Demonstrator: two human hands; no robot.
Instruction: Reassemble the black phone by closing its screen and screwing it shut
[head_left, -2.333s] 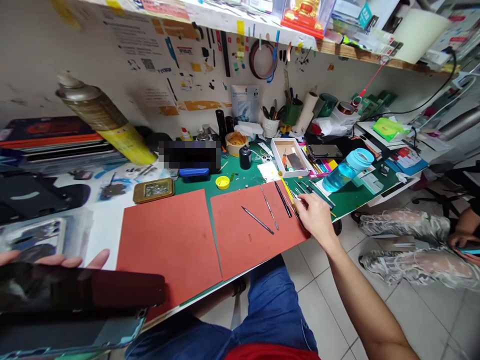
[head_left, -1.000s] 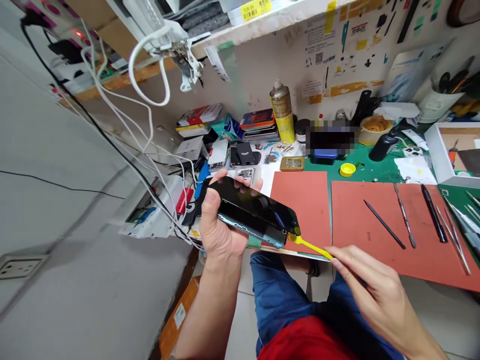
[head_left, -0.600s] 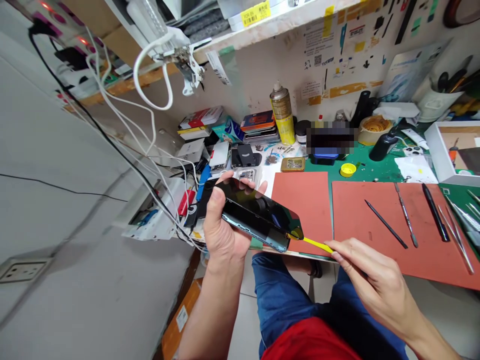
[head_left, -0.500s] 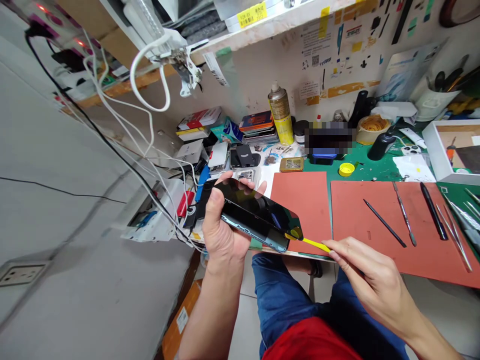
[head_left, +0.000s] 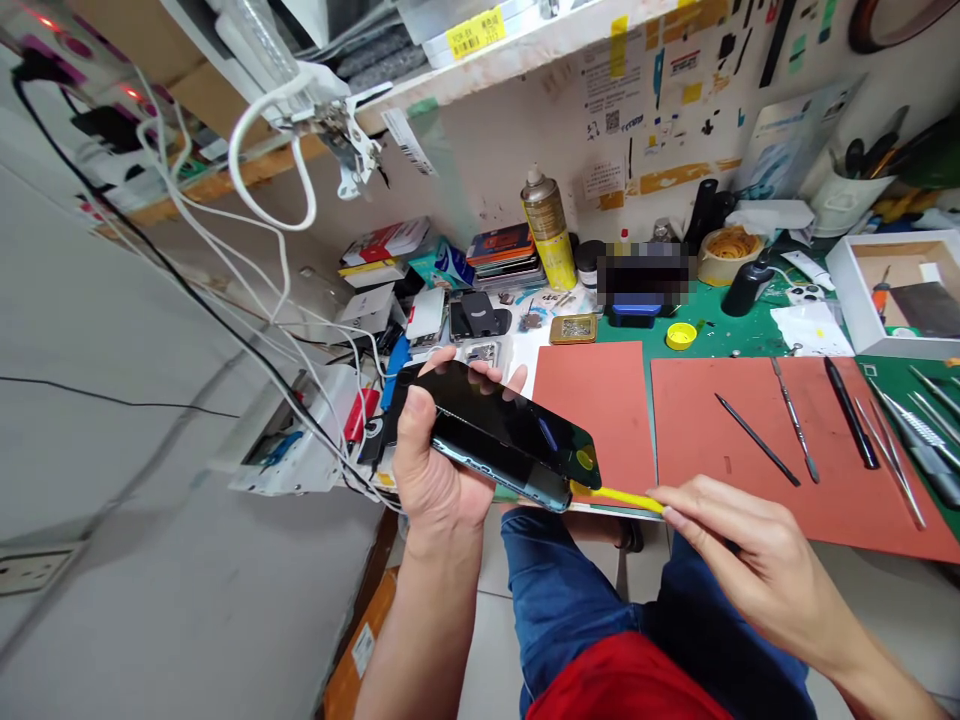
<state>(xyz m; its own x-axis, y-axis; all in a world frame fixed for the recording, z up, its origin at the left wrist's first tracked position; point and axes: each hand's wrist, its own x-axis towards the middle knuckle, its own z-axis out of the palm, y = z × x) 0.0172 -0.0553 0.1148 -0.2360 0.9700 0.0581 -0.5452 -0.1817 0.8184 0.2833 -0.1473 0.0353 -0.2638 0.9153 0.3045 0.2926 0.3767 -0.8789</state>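
Over the front edge of our bench (head_left: 750,335), our left hand (head_left: 439,460) wraps a firm grip around a smartphone (head_left: 499,435), its black screen parted from the frame. Our right hand (head_left: 739,555) pinches a yellow pry tool (head_left: 619,498) at the phone's corner, just before the red silicone mat (head_left: 592,420).

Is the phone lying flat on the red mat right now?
No, the left hand holds the phone up in the air, beside the red mat rather than resting on it.

This is a phone repair workshop, with an opened smartphone (head_left: 502,430), a green bench mat (head_left: 750,335) and steel picks (head_left: 795,432).
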